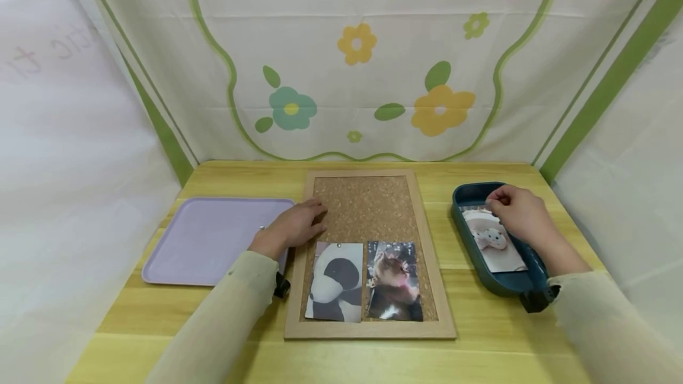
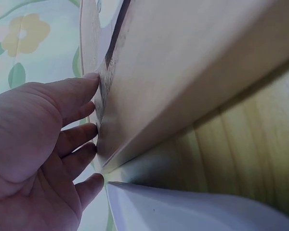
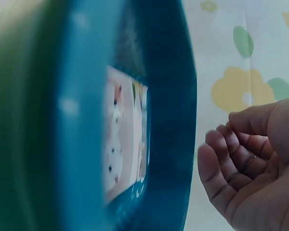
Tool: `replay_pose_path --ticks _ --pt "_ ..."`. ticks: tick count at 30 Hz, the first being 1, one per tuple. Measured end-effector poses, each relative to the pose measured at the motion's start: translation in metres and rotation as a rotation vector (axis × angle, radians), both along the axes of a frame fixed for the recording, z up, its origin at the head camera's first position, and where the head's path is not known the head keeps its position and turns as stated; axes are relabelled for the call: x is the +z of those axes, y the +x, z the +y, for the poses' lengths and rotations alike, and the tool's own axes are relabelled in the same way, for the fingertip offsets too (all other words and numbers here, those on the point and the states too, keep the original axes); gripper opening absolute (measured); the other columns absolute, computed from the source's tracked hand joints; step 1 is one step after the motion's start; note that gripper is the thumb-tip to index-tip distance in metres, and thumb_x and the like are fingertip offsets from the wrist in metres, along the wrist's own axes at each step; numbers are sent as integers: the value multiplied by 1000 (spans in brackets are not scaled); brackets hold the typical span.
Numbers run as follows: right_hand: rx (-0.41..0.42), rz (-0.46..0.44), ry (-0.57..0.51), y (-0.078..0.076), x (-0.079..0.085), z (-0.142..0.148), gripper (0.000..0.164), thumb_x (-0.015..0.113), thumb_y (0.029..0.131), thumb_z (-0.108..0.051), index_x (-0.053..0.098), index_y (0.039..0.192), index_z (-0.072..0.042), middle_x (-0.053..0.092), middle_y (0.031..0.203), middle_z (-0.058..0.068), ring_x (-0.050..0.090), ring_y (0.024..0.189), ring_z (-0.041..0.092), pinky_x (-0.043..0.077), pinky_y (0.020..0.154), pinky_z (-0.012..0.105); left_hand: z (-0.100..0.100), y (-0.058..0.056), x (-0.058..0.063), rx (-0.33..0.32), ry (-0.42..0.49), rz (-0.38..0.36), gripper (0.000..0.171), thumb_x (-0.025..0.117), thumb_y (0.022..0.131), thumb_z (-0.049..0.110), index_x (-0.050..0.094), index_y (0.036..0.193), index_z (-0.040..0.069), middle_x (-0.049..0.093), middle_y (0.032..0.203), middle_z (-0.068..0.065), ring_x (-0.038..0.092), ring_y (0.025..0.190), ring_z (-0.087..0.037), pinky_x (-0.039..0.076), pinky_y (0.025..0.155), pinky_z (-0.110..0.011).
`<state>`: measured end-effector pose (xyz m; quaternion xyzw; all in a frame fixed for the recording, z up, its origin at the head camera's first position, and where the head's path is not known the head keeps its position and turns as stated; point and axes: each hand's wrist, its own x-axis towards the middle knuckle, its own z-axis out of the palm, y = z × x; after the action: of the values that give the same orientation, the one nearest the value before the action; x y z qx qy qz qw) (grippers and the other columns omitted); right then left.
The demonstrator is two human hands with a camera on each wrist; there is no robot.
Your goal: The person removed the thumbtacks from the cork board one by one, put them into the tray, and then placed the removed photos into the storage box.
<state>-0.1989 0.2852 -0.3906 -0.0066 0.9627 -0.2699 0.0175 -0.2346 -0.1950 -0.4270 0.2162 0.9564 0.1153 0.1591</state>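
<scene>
My left hand (image 1: 300, 223) rests on the left edge of a wood-framed cork board (image 1: 368, 206), fingers extended onto it. In the left wrist view the fingertips touch the board's frame (image 2: 183, 96). Two photos are pinned along the board's lower part: a panda toy photo (image 1: 336, 283) and a cat photo (image 1: 393, 282). My right hand (image 1: 520, 215) is over the far end of a dark teal tray (image 1: 469, 191), thumb and index fingertips together. Whether something small sits between them cannot be made out. Inside the tray lies a photo (image 1: 493, 242) of a white spotted figure.
A lilac tray (image 1: 213, 236) lies left of the board on the wooden table (image 1: 384, 360). Flower-patterned white cloth (image 1: 320, 28) hangs behind, with pale cloth walls at both sides. Each wrist carries a small black camera.
</scene>
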Motion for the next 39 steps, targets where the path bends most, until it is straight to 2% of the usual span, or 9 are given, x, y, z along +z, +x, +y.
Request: replay_pose_path --ticks 3,7,11,15,23,28,33,39 --pt "-12 18 -23 6 4 -12 35 52 111 -30 64 122 1 70 106 22 62 75 25 48 62 35 0 1 1 -8 -24 16 57 57 110 32 45 160 7 33 171 -15 31 159 -33 30 128 -50" --pt "-16 65 -44 15 6 -28 35 53 111 -31 65 124 -1 69 113 23 66 88 32 52 71 45 1 4 1 -21 -72 46 56 56 110 33 46 159 7 36 170 -15 33 158 -33 29 128 -52" --pt "-18 119 -38 22 6 -43 34 53 111 -32 66 124 -3 70 111 19 66 94 33 51 76 47 1 7 1 -30 -94 74 55 56 110 33 48 158 7 40 168 -15 36 156 -33 29 128 -54" --pt "-3 173 -38 30 7 -58 33 56 110 -29 67 124 -2 70 108 17 66 91 32 51 73 43 0 11 4 -32 -70 103 52 58 110 31 52 156 7 46 164 -16 42 153 -34 33 126 -52" --pt "56 238 -30 40 6 -91 27 62 107 -19 68 120 3 69 108 20 67 93 34 55 76 52 -6 20 6 -17 14 155 44 63 107 27 62 147 9 58 154 -14 50 146 -34 39 123 -48" --pt "106 220 -21 47 -2 -111 25 63 105 -18 69 119 2 69 109 19 67 95 33 56 81 54 -4 29 12 -20 50 168 39 67 105 25 66 141 9 61 150 -11 52 145 -31 40 122 -46" --pt "160 197 0 54 -11 -129 23 66 103 -17 70 118 0 69 111 18 66 100 33 56 83 54 2 34 16 -93 51 231 32 69 104 25 70 133 10 65 143 -8 54 142 -30 42 121 -45" --pt "258 247 44 65 -25 -154 20 74 97 -13 71 113 -1 70 108 15 67 100 31 59 84 51 8 35 15 -264 39 407 20 74 101 23 77 118 12 74 123 -4 65 123 -25 51 110 -41"
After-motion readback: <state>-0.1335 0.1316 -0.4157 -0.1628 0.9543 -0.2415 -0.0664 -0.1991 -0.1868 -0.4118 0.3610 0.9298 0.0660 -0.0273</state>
